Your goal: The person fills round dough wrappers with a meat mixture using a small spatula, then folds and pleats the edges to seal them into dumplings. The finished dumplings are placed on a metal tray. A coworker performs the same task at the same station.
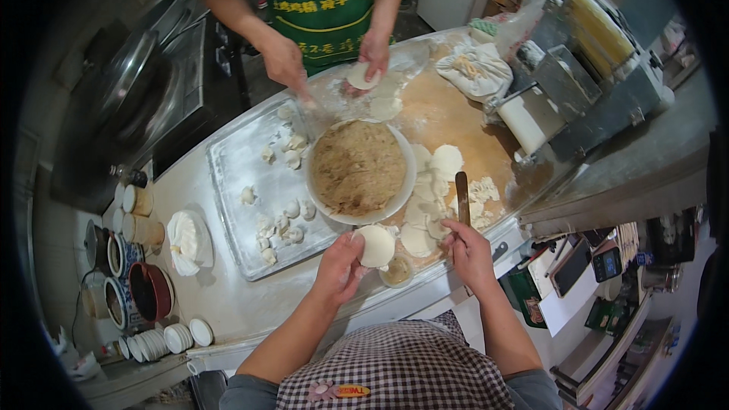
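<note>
A round dough wrapper (377,246) lies in my left hand (340,266), near the counter's front edge. My right hand (469,250) is beside the stacked wrappers (418,239), near a wooden-looking stick (462,193) that stands up above the fingers; whether the fingers grip it I cannot tell. Beyond my hands sits a large white bowl (411,177) filled with minced filling (360,168). To its left, a metal tray (228,239) holds several folded dumplings (292,209). A small cup (397,271) with pale contents stands between my hands.
Across the counter a co-worker in a green apron (324,5) holds a wrapper (363,76). A dough-rolling machine (586,62) and a tied cloth bundle (475,71) stand at the right. Dough scraps (484,191) lie right of the bowl. Jars and stacked small dishes (149,345) line the left.
</note>
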`<act>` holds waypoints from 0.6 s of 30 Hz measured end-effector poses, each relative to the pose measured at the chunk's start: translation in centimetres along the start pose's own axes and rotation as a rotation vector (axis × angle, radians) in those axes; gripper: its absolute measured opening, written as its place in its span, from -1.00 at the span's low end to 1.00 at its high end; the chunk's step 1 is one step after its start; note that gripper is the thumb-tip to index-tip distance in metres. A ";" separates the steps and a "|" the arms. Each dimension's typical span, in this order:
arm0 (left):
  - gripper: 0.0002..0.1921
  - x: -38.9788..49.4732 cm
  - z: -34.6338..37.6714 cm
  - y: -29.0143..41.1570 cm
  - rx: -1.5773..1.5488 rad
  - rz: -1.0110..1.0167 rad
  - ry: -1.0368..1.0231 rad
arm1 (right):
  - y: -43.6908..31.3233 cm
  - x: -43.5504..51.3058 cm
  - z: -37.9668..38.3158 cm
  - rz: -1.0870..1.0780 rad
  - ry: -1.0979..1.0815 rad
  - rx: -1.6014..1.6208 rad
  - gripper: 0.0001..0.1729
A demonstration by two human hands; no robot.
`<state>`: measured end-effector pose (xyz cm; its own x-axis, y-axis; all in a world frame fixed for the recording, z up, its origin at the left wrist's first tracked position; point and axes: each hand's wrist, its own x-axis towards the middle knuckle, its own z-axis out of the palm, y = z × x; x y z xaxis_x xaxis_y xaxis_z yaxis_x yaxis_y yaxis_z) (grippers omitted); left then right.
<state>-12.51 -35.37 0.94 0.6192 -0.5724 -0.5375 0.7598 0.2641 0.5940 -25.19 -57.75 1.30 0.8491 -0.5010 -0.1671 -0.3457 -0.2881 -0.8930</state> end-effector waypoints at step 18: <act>-0.63 3.6 -4.4 1.3 -0.076 0.199 0.277 | -7.6 5.4 5.6 -0.525 -0.156 -0.592 -0.59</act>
<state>-8.39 -33.66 -2.87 0.7789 -0.2742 -0.5641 0.6252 0.4119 0.6630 -15.74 -53.65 4.87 0.9904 -0.0727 0.1177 -0.0027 -0.8607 -0.5091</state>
